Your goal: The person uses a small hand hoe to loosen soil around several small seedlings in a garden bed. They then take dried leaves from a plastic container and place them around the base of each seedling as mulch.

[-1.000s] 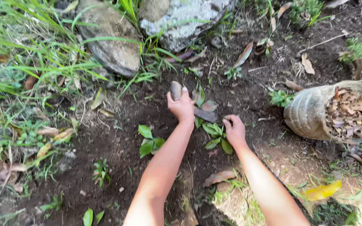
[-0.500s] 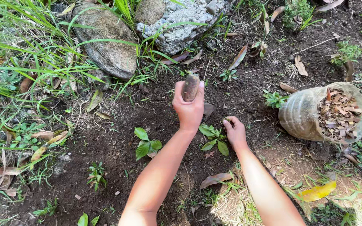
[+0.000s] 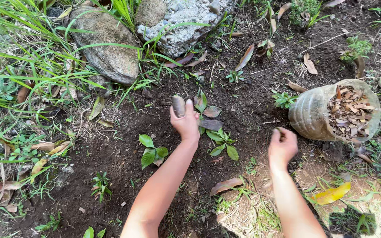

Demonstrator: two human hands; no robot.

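Note:
My left hand (image 3: 186, 121) grips a small dark oval stone (image 3: 178, 105) and holds it just above dark bare soil, beside a young green seedling (image 3: 222, 143) with several leaves. My right hand (image 3: 282, 145) is closed in a loose fist to the right of that seedling, next to a cut clear plastic bottle (image 3: 318, 117) lying on its side and filled with dry brown leaf pieces. Whether the right fist holds anything is hidden by the fingers. A second small seedling (image 3: 152, 153) grows left of my left forearm.
Two large grey rocks (image 3: 111, 48) lie at the top among long green grass on the left. Dry fallen leaves (image 3: 225, 186), a yellow leaf (image 3: 331, 194) and small weeds are scattered over the soil.
My right hand has moved away from the seedling to the right, toward the plastic bottle, and closed. My left hand still holds the stone in nearly the same place.

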